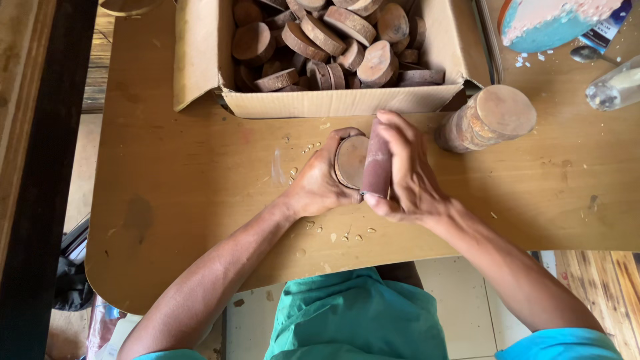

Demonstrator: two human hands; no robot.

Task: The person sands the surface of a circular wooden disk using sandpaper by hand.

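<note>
Firmly, left hand (319, 183) holds round wooden slice (349, 161); right hand (408, 175) presses reddish-brown sandpaper (377, 163).

On the table (173, 200) in front of us, our left hand (320, 183) holds a wooden disc (349, 161) on edge, and our right hand (410, 177) presses a folded sheet of sandpaper (377, 167) against the disc's right side. Behind the hands stands an open cardboard box (333, 101) with many wood slices (333, 40) piled in it. To the right of the hands a stack of discs (487, 119) lies on the table, and farther right, near the edge, a glass bottle (615, 87).
</note>
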